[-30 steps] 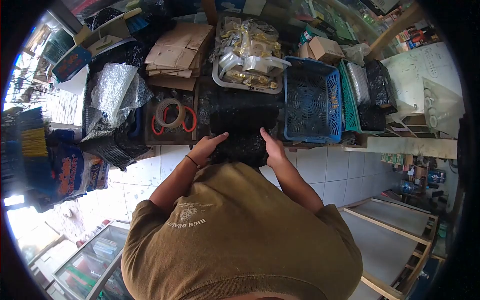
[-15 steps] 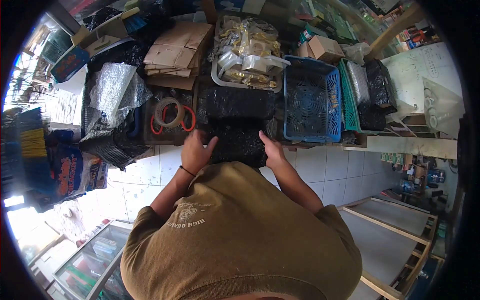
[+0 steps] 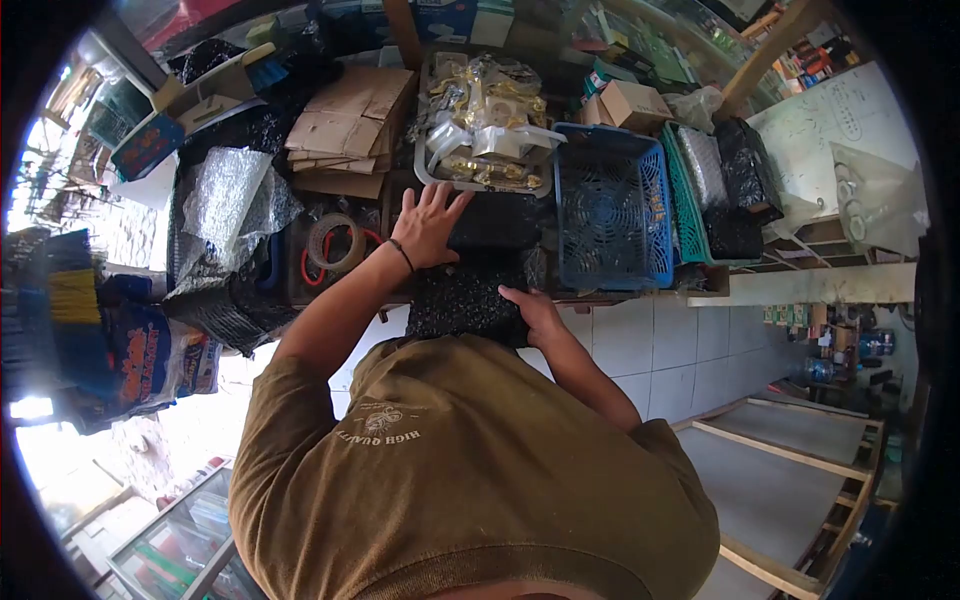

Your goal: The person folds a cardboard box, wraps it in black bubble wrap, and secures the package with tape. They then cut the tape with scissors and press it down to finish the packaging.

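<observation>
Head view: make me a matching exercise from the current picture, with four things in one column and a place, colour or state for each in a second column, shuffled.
Things
1. Left hand
2. Roll of tape
3. Stack of cardboard
4. Blue basket

Places, colours and states
A. Brown, in flat layers
B. Between the white tray and the green basket
C. Fingers spread, by the near edge of the white tray
D. Ring-shaped, just nearer the wearer than the cardboard

Right pairs: 1-C, 2-D, 3-A, 4-B
</observation>
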### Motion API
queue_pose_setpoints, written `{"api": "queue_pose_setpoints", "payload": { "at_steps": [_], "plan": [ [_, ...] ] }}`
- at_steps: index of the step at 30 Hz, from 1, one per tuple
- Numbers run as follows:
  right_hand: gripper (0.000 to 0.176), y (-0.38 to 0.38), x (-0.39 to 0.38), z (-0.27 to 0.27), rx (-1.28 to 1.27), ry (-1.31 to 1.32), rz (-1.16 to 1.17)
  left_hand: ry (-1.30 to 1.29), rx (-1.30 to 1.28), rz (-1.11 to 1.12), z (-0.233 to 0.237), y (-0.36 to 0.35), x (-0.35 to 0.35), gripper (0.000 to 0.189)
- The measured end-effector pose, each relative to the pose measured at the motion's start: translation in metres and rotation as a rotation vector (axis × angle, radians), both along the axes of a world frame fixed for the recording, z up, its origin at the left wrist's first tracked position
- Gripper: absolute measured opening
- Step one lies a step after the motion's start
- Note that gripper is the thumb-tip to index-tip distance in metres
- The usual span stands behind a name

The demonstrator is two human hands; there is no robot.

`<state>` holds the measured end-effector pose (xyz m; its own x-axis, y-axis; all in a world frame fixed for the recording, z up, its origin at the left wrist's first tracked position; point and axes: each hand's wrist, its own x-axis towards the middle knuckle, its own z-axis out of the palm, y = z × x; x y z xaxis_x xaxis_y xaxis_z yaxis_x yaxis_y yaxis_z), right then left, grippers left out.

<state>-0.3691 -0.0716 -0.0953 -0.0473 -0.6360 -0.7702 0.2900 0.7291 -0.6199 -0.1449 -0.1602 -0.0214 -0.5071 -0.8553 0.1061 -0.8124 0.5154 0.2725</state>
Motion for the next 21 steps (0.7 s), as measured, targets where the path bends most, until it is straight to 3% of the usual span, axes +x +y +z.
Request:
{"api": "queue_pose_setpoints", "payload": {
  "at_steps": [10,12,15,18,21],
  "plan": [
    [0.055,0.01,-0.002,0.009,-0.1,-0.02,0.168,0.024,-0.122,0.101,-0.023,0.028,-0.009,0.092],
    [0.047,0.014,-0.007,0.001,-0.057,-0.144,0.181,-0.035,-0.351,0.146,-0.052,0.042,-0.012,0.086],
    [0.037,0.022,-0.014,-0.019,0.041,-0.308,0.166,-0.005,-0.386,0.151,-0.063,0.066,-0.015,0.079],
    [0.029,0.028,-0.012,-0.004,0.014,-0.423,0.13,0.118,-0.303,0.125,-0.048,0.086,-0.013,0.078],
    [0.029,0.03,-0.008,0.007,0.002,-0.353,0.116,0.188,-0.279,0.117,-0.055,0.098,-0.01,0.064]
  ]
}}
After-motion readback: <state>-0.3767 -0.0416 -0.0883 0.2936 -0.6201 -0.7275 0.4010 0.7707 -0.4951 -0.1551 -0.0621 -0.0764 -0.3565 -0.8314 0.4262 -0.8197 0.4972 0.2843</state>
